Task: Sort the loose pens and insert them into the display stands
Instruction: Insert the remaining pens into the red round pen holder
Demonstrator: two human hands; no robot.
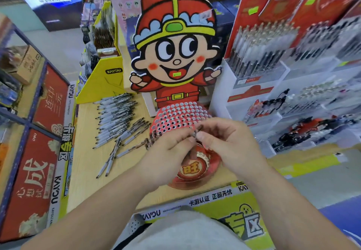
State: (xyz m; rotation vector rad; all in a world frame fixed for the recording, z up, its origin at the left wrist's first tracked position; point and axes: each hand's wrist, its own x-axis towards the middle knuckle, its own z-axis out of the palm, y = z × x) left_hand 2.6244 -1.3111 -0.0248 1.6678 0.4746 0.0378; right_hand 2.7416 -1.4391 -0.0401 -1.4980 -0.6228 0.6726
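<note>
A red display stand with many round holes sits on the wooden counter under a cartoon figure cutout. Loose pens lie in a heap on the counter to its left, and a few more pens lie apart nearer to me. My left hand and my right hand meet over the stand's front edge. Both pinch a small dark pen between their fingertips. Other pens stick out from under my left hand. Motion blur hides the detail of the pen.
A yellow cardboard display stands at the back left of the counter. White tiered racks full of pens rise on the right. Red boxed goods fill the shelf at the left.
</note>
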